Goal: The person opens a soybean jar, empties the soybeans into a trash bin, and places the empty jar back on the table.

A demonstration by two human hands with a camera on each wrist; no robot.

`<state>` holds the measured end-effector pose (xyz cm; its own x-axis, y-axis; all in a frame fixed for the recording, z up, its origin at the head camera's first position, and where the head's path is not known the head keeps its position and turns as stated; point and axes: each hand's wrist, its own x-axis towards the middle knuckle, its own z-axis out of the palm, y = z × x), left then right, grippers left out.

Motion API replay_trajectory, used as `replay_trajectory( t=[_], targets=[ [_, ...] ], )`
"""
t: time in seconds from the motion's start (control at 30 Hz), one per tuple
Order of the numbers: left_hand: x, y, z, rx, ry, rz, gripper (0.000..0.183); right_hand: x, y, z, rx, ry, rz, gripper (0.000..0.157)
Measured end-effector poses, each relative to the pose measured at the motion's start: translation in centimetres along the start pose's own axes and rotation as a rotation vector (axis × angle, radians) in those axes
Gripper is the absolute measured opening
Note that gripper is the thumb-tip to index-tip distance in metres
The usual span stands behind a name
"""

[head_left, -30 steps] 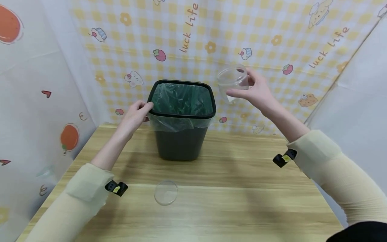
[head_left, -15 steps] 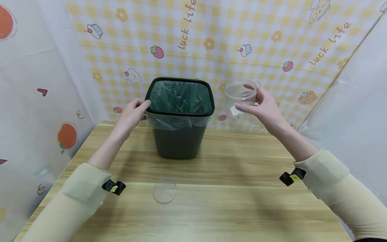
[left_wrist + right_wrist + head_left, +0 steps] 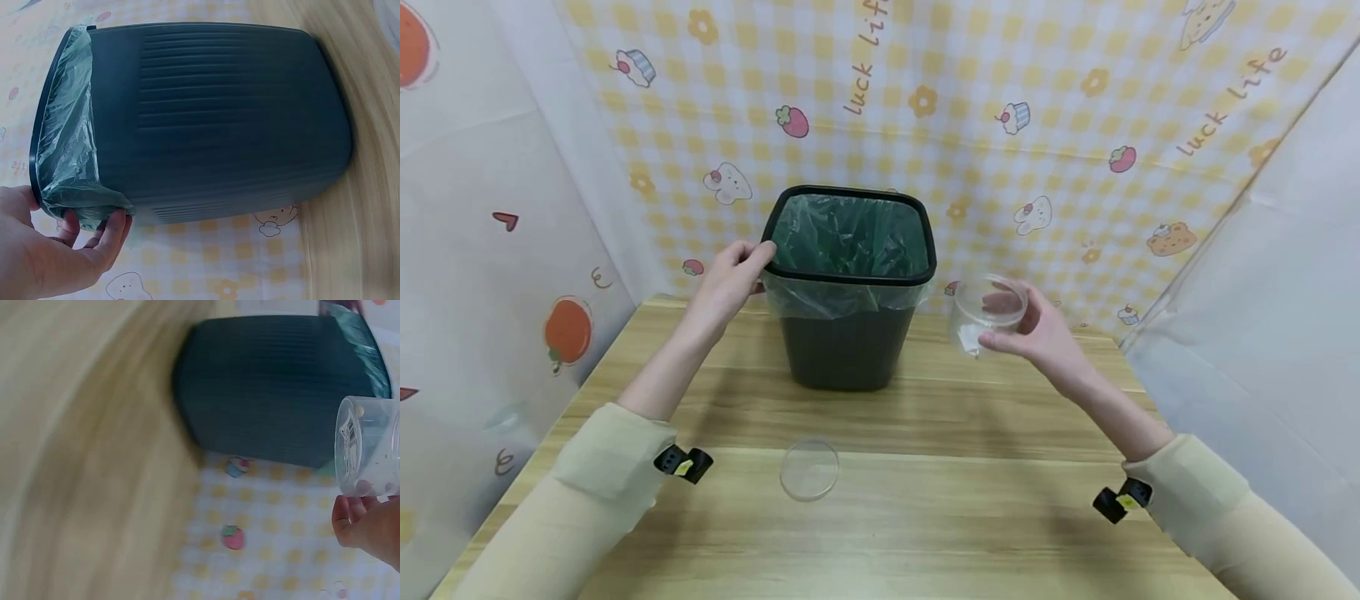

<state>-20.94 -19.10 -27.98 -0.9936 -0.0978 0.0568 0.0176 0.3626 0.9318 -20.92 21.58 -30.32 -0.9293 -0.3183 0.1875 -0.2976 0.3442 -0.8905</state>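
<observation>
A dark trash can (image 3: pixel 842 350) lined with a translucent green bag (image 3: pixel 850 237) stands upright at the back of the table. My left hand (image 3: pixel 727 283) grips its rim at the near left corner; in the left wrist view the thumb lies at the rim and the fingers (image 3: pixel 111 234) curl against the folded-over bag. To the right of the can, my right hand (image 3: pixel 1045 342) holds a clear plastic jar (image 3: pixel 988 312) above the table, upright with its mouth up. A white barcode label (image 3: pixel 350 445) shows on the jar's base in the right wrist view. The jar looks nearly empty.
A clear round lid (image 3: pixel 809 469) lies flat on the wooden table (image 3: pixel 925 517), in front of the can. A yellow checked cloth (image 3: pixel 970 50) hangs behind, and white printed cloth (image 3: pixel 490 250) closes the left side.
My right hand has lowered the jar from beside the can's rim toward the table, and the jar has become more upright. My left hand has stayed on the rim.
</observation>
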Motion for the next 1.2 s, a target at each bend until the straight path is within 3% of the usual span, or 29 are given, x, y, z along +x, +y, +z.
replay_trajectory(
  t=[0.2, 0.4, 0.63, 0.97, 1.2],
  targets=[
    [0.0, 0.0, 0.1, -0.010, 0.005, 0.021, 0.049, -1.5, 2.9, 1.9, 0.031, -0.090, 0.036, 0.080],
    [-0.1, -0.3, 0.1, 0.003, 0.006, 0.003, 0.060, -2.8, 5.2, 4.1, -0.008, -0.205, 0.015, 0.084],
    [-0.1, -0.7, 0.0, 0.002, 0.017, -0.010, 0.065, -4.3, 7.7, 6.9, 0.025, -0.334, 0.001, 0.087],
    [-0.1, -1.1, 0.1, 0.014, 0.026, -0.009, 0.065, -5.8, 9.4, 9.4, -0.037, -0.373, 0.003, 0.093],
    [-0.2, -1.1, 0.2, 0.019, 0.019, -0.012, 0.065, -6.5, 10.0, 10.4, -0.145, -0.375, -0.036, 0.094]
  ],
)
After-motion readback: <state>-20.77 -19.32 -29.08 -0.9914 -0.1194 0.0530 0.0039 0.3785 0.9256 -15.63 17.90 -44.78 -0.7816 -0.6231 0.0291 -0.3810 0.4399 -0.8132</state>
